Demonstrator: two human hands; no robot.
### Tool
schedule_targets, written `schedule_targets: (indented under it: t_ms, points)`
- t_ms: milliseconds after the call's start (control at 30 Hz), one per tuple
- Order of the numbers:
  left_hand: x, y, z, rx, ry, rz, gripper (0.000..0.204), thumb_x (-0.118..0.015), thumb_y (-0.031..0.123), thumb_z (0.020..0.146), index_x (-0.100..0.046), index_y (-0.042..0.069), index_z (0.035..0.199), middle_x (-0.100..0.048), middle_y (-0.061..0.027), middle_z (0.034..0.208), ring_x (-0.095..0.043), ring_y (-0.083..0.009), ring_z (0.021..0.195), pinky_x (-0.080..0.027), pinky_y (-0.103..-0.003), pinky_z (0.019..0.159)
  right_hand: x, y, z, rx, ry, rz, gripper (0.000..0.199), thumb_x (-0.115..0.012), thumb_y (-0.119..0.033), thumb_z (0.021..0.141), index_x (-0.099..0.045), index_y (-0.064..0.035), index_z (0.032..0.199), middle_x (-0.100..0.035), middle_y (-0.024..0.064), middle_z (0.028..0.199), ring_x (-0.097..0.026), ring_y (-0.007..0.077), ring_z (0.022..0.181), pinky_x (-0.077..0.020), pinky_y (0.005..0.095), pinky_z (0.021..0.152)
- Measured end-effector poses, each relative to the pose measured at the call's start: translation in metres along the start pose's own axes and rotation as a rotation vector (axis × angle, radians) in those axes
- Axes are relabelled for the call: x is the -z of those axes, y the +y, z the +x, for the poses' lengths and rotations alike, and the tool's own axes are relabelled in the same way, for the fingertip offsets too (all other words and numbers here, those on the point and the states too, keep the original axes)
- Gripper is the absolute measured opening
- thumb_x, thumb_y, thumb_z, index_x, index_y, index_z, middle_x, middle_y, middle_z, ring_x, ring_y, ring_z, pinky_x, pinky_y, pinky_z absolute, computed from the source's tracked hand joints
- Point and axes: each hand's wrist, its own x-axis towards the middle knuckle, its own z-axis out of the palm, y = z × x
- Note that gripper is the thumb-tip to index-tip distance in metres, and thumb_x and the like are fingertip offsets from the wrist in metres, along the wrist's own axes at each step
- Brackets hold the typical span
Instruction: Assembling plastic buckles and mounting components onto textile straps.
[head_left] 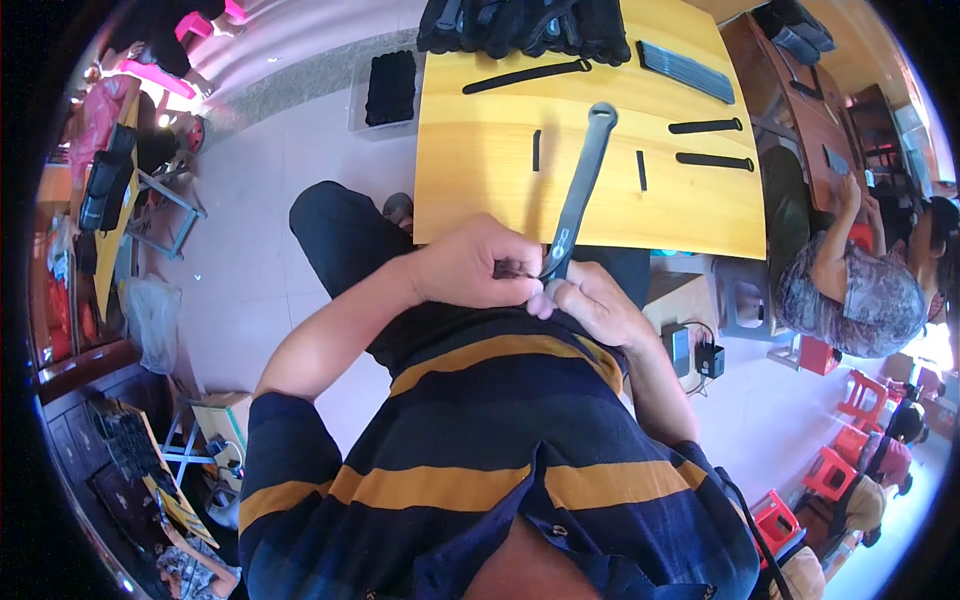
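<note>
Both hands, left hand [470, 265] and right hand [590, 300], pinched the lower end of a grey strap [582, 190] at the near edge of the yellow surface [470, 150].

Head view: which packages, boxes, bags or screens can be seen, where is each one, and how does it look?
Cardboard box: on the floor at the person's left, brown, open top.
Plastic bag: on the floor at the left, clear and crumpled.
Plastic bin: on the floor left of the yellow table, translucent, holding black pieces.
Small dark device: on the floor at the right beside a black charger; whether it has a screen is unclear.
</note>
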Motion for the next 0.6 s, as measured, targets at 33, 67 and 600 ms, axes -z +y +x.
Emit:
schedule_targets:
  t_ms: [33,67,600]
  points:
    - [-0.006,-0.002,-0.001,0.036,0.075,0.035,0.017,-0.074,0.010,0.089,-0.064,0.004,0.077,-0.055,-0.0016,0.061,-0.050,-0.0076,0.057,-0.041,-0.028,0.055,-0.002,0.002,0.002,0.009,0.043,-0.018,0.025,-0.045,-0.018,0.103,-0.063,-0.0005,0.101,-0.073,0.0103,0.084,-0.073,0.0221,0.080,-0.0583,0.0364,0.078]
    - [-0.008,-0.005,-0.001,0.033,0.070,0.033,0.017,-0.074,0.010,0.089,-0.064,0.004,0.077,-0.055,-0.0016,0.061,-0.050,-0.0076,0.057,-0.041,-0.028,0.055,-0.004,0.001,0.003,0.008,0.049,-0.019,0.025,-0.045,-0.018,0.103,-0.063,-0.0005,0.101,-0.073,0.0103,0.084,-0.073,0.0221,0.080,-0.0583,0.0364,0.078]
    - [-0.017,-0.014,0.009,0.119,0.361,0.100,0.011,-0.071,0.010,0.091,-0.075,0.000,0.093,-0.070,-0.0077,0.071,-0.064,-0.0117,0.063,-0.051,-0.028,0.062,-0.013,0.001,0.006,-0.118,0.326,-0.158,0.027,-0.053,-0.025,0.106,-0.064,-0.0008,0.103,-0.068,0.0085,0.076,-0.070,0.0204,0.073,-0.0541,0.0364,0.070]
